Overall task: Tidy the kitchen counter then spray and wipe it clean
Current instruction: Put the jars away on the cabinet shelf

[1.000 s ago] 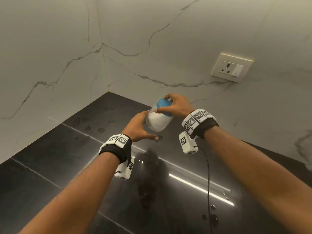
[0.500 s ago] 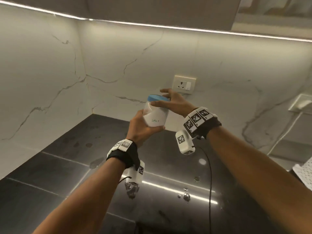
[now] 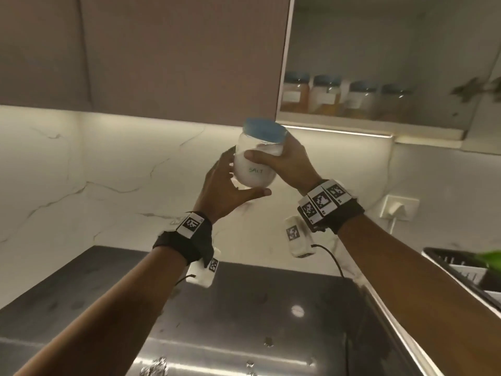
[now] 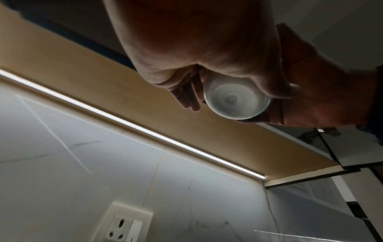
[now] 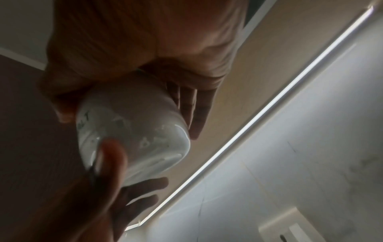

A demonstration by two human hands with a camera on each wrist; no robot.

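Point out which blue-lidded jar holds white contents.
The salt jar, held by both hands below the cabinet; the four shelf jars hold orange or yellowish contents.

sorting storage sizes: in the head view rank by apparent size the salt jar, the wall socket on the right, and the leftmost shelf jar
1. salt jar, but it is nearest the camera, so unsure.
2. leftmost shelf jar, farther and blurred.
3. wall socket, only slightly smaller than the shelf jar.

A clear salt jar (image 3: pixel 256 161) with a blue lid (image 3: pixel 265 130), labelled "SALT", half full of white grains, is held upright high above the dark worktop (image 3: pixel 244 308).
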